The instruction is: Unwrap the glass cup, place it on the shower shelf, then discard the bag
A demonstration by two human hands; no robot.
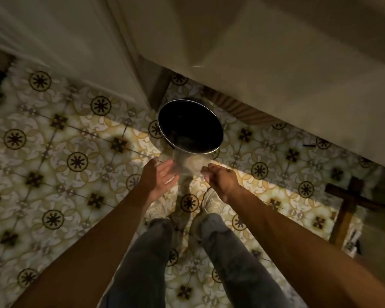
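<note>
Patterned floor (76, 138) below; both hands (187, 176) outstretched, holding clear bag (188, 164) near bin (190, 125).

1. The bag (188, 164) between the left hand (159, 176) and right hand (220, 177) is thin clear plastic, blurred, seemingly smooth.
2. Just beyond the hands, the bin (190, 125) has a shiny metal rim.
3. Beneath them, the floor (76, 138) is glossy patterned tile.
4. Well right of the right hand, a wooden frame (347, 207) looks matt.

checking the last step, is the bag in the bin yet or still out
Out. The clear bag is stretched between the left hand and right hand, above the bin rim.
</note>
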